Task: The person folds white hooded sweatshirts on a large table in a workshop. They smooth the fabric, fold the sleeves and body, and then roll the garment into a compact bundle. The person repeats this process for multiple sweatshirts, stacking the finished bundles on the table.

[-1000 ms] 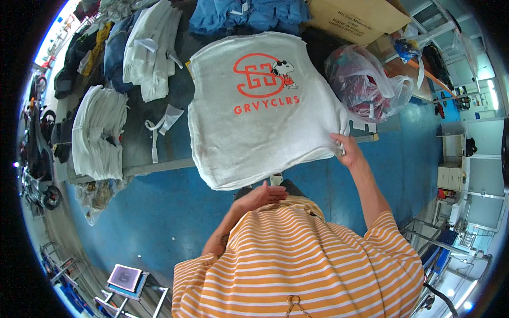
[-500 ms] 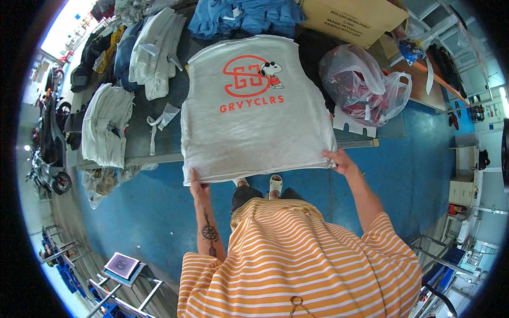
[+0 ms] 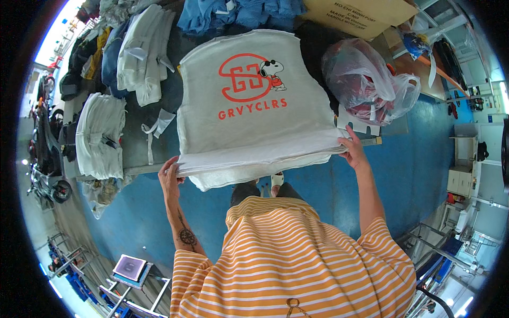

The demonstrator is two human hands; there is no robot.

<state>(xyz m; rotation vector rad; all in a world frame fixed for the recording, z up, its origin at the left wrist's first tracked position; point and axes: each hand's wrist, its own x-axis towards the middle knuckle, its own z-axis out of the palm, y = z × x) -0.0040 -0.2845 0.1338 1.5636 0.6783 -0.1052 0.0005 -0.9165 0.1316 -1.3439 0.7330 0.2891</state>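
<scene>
A white sleeveless shirt panel (image 3: 212, 130) lies spread over the near edge of the dark table, with a red printed emblem and a cartoon dog on its upper part. My left hand (image 3: 170, 179) pinches its near left corner. At the near right corner, my right hand (image 3: 354, 149) has its fingers closed on the fabric. Between the hands the near edge is raised in a straight band. Below that band, more white fabric (image 3: 228, 180) hangs past the table edge; how many layers there are I cannot tell.
Stacks of white cloth pieces (image 3: 99, 138) lie on the left, with a white strip (image 3: 159, 126) beside them. Blue fabric (image 3: 238, 15) is heaped at the back. A clear plastic bag (image 3: 366, 79) with reddish contents and a cardboard box (image 3: 360, 18) occupy the right side.
Both hands have moved up and outward with the panel's near edge. The edge is now lifted into a band, and white fabric shows beneath it.
</scene>
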